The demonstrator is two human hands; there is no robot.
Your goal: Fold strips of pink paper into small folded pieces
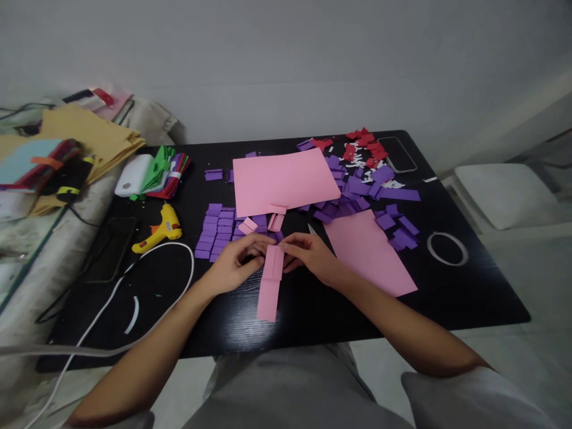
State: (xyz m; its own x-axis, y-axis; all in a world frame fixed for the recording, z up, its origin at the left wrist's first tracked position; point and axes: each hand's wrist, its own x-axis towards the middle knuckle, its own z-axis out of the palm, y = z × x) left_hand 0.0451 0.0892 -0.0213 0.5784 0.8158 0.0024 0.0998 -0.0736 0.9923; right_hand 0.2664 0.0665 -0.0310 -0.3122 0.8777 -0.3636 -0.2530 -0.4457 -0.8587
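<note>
A folded pink paper strip (269,285) is held upright by its top end between both hands, its lower end hanging toward the table's front edge. My left hand (239,262) pinches the strip's upper left side. On the other side, my right hand (308,253) grips the top right corner with thumb and fingers. Just beyond the hands lie small folded pink pieces (276,221). A large pink sheet (283,180) lies behind them, and another pink sheet (370,250) is partly under my right forearm.
Folded purple pieces (214,232) stand in rows at left; loose purple pieces (357,187) and red scraps (366,142) lie at right. A yellow glue gun (163,229), a white cable (193,268), a phone (109,250) and a tape ring (447,249) rest on the black table (482,298).
</note>
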